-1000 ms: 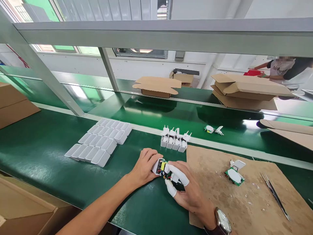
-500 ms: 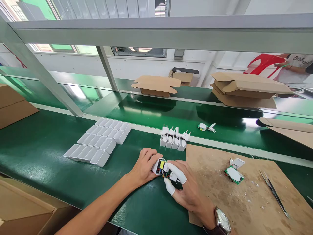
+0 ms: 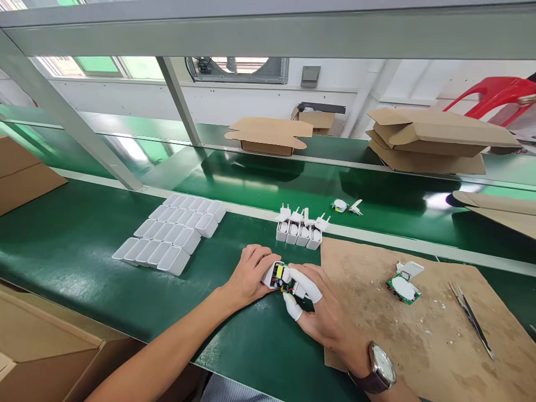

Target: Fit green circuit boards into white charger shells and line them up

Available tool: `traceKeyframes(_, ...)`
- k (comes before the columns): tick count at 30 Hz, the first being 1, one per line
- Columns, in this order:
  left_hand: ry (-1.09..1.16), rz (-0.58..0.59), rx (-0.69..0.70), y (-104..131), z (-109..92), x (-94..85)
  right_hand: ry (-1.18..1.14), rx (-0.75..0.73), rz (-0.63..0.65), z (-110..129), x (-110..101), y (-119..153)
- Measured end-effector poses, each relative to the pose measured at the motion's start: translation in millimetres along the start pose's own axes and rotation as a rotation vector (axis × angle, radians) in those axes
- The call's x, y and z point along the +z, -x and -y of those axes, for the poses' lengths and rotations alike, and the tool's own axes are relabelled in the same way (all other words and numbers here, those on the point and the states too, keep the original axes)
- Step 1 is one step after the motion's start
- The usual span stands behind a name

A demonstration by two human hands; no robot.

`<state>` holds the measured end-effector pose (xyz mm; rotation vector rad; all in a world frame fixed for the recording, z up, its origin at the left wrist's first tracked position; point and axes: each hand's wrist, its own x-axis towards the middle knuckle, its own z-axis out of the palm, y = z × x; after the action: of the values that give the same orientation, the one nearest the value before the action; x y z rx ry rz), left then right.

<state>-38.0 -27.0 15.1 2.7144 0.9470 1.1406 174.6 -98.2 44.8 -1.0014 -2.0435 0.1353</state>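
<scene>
My left hand [image 3: 250,278] is closed around a white plastic charger housing [image 3: 269,276] above the green bench. A small circuit board [image 3: 281,272] with a yellow-wrapped part sits at the mouth of that housing, partly inside it. My right hand [image 3: 322,304], with white covers on thumb and forefinger, pinches the board's outer end. Just beyond the hands stands a short row of white housings [image 3: 298,233] with boards and plug heads sticking out of their tops. Farther left, several rows of white housings [image 3: 170,234] lie side by side.
A brown cardboard sheet [image 3: 368,329] lies to the right, bearing a circuit board [image 3: 404,288] and tweezers [image 3: 472,321]. Another board [image 3: 340,206] lies on the green belt behind. Flattened boxes [image 3: 435,139] stand at the back right. A metal post [image 3: 84,123] rises at left.
The camera view has tilted down slightly, so things appear higher. Both hands keep nearly the same grip on the housing and board, with no clear movement between them.
</scene>
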Motion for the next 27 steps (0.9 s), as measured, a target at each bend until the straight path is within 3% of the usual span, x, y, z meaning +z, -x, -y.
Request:
traceKeyframes(18, 0.016, 0.029, -0.021, 3.5, -3.2, 5.8, 0.033, -0.030, 0.033, -5.8, 6.1, 4.8)
traceKeyframes(23, 0.182, 0.090, -0.052, 1.3, -4.9, 8.4, 0.051, -0.042, 0.060, -7.8, 2.8, 2.5)
traceKeyframes(27, 0.398, 0.160, -0.181, 0.5, -2.5, 7.9, 0.040, 0.075, 0.011, -10.9, -16.0, -9.4)
